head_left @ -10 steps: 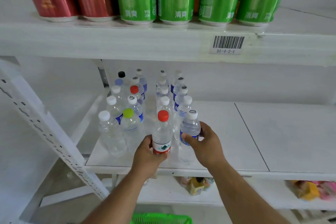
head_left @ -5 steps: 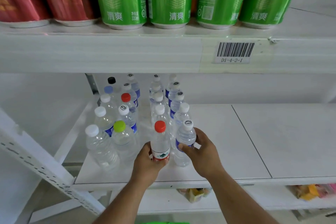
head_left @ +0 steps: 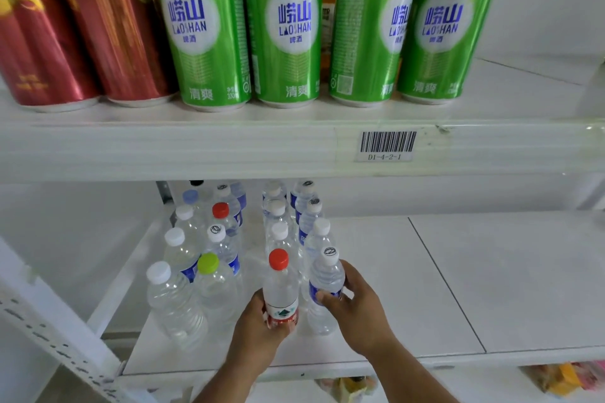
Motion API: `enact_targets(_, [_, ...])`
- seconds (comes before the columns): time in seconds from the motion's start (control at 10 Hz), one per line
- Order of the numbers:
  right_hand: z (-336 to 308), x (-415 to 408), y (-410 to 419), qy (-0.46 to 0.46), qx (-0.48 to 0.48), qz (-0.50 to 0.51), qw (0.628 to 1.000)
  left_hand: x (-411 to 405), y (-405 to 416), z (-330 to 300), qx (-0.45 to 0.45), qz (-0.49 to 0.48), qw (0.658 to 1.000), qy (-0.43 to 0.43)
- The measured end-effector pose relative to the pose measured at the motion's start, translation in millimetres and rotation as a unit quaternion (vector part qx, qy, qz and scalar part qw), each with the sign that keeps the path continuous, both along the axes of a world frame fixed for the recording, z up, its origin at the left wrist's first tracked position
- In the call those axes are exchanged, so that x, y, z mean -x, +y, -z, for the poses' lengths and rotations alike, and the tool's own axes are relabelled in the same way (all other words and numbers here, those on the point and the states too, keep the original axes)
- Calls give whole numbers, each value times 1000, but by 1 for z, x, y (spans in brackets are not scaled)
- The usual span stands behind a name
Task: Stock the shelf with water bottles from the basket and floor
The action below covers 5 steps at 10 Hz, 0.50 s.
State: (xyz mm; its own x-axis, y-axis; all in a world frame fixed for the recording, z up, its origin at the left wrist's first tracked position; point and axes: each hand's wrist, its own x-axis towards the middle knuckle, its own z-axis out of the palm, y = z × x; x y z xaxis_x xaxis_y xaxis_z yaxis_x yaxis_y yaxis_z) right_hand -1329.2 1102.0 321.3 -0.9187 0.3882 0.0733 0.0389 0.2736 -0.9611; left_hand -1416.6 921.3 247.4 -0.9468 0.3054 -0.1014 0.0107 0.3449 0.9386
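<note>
White shelving fills the head view: green cans and red cans above, rows of water bottles on the lower shelf. At the front, the left hand grasps a red-capped bottle upright; just beside it the right hand grasps a white-capped bottle

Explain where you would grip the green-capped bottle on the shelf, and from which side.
Grip the green-capped bottle round its upper body below the cap, coming from the front. It stands upright in the front row, and bottles crowd its sides and back.
</note>
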Motion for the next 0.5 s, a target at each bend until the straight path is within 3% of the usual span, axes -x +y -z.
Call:
enact_targets(0.3, [-2, -7, -2, -19, 3, -3, 1000, -6, -9, -1, 29, 20, 999, -8])
enact_targets(0.5, [0, -15, -11, -105, -15, 50, 993, -20, -16, -17, 59, 2, 998, 2])
